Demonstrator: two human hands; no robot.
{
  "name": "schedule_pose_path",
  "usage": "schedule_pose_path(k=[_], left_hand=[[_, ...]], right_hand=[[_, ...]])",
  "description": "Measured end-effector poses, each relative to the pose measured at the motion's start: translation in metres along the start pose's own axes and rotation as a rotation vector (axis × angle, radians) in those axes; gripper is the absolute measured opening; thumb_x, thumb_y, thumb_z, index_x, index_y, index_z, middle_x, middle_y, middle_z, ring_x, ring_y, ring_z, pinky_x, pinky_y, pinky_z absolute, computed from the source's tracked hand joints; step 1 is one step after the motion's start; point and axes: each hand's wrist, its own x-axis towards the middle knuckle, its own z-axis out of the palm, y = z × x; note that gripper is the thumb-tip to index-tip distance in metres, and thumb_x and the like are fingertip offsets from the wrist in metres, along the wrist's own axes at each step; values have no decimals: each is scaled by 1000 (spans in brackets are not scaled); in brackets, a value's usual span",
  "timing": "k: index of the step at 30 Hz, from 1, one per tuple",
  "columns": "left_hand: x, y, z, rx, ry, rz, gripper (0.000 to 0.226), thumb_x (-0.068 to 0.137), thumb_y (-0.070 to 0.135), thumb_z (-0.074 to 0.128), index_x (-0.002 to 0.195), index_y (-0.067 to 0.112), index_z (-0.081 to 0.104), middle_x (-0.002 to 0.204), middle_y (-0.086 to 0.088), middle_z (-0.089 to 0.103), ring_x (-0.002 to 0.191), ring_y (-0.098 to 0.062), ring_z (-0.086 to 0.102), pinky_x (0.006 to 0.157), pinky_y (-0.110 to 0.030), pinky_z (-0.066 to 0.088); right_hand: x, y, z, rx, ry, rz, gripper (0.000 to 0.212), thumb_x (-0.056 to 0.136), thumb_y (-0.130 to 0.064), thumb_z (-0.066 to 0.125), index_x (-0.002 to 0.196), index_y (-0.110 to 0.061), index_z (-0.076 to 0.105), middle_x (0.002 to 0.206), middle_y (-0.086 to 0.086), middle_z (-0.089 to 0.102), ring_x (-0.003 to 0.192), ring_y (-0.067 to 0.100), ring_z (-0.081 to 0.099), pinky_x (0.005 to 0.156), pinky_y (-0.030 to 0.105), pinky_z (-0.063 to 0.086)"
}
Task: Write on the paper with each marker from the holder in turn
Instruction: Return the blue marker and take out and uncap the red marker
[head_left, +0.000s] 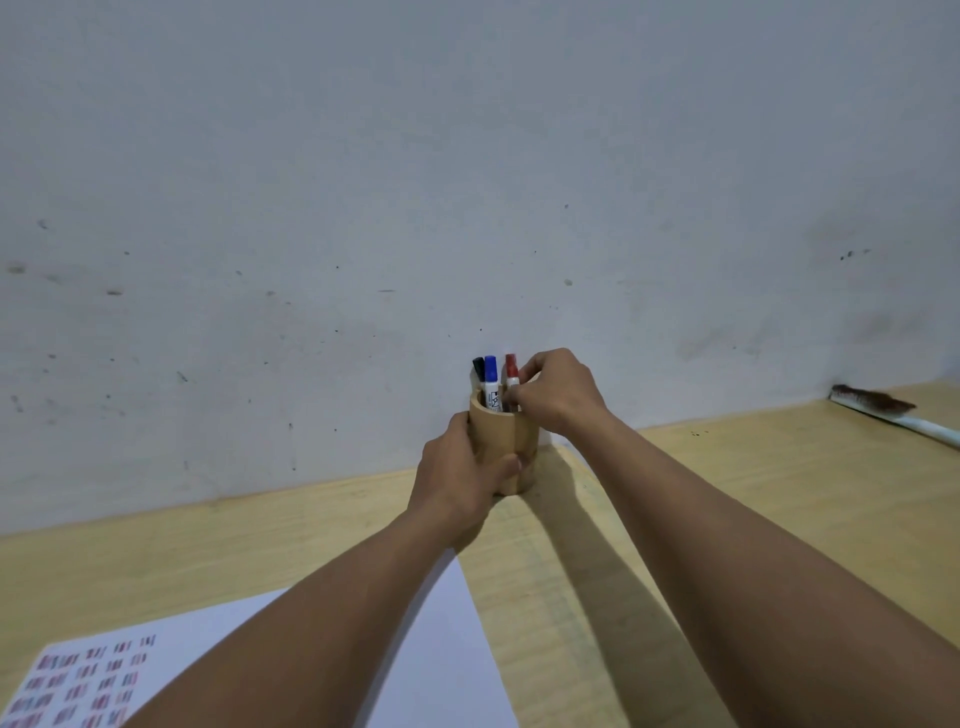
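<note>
A round wooden holder (511, 439) stands on the table against the wall. Three markers stick up out of it: a black-capped one (478, 368), a blue-capped one (491, 376) and a red-capped one (511, 370). My left hand (462, 480) wraps around the holder's left and front side. My right hand (558, 392) is at the holder's rim, its fingertips pinched on the red marker's white barrel. The white paper (441, 639) lies at the lower left, with rows of short coloured marks on its left part; my left forearm covers its middle.
The wooden table (727, 493) runs up to a scuffed white wall (467, 182). A brush with brown bristles and a white handle (883, 408) lies at the far right by the wall.
</note>
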Motion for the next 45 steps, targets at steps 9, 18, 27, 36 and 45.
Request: schedule_pose_path(k=[9, 18, 27, 36, 45], left_hand=[[-7, 9, -5, 45, -42, -31, 66, 85, 32, 76, 142, 18, 45, 135, -4, 62, 110, -21, 61, 85, -32, 53], [-35, 51, -60, 20, 36, -49, 71, 95, 29, 66, 157, 19, 32, 151, -12, 49, 132, -29, 54, 97, -36, 50], [-90, 101, -136, -302, 157, 69, 38, 99, 27, 54, 137, 26, 60, 114, -3, 71, 96, -21, 73, 87, -43, 61], [-135, 91, -178, -349, 156, 92, 10, 94, 12, 69, 98, 9, 78, 91, -8, 79, 82, -20, 75, 76, -33, 64], [-156, 75, -195, -559, 239, -46, 12, 94, 11, 69, 88, 8, 79, 89, -11, 77, 82, -17, 74, 80, -36, 64]], right_hand=[[-12, -15, -22, 193, 160, -28, 10, 91, -20, 68, 97, -14, 63, 83, -3, 64, 72, 13, 61, 62, 29, 47], [-57, -65, -60, 288, 177, -123, 17, 97, -18, 59, 114, -16, 57, 88, -1, 68, 62, 13, 73, 68, 44, 64], [-128, -100, -69, 193, -19, -229, 9, 94, -17, 67, 100, -22, 68, 84, -4, 71, 65, 12, 72, 75, 46, 63], [-180, -121, -49, 107, -113, -275, 16, 88, -24, 70, 103, -29, 72, 92, -8, 71, 80, 16, 73, 77, 50, 61], [-237, -147, -22, 751, -181, 236, 31, 93, -42, 67, 82, -12, 67, 63, -2, 54, 53, 14, 50, 45, 27, 45]])
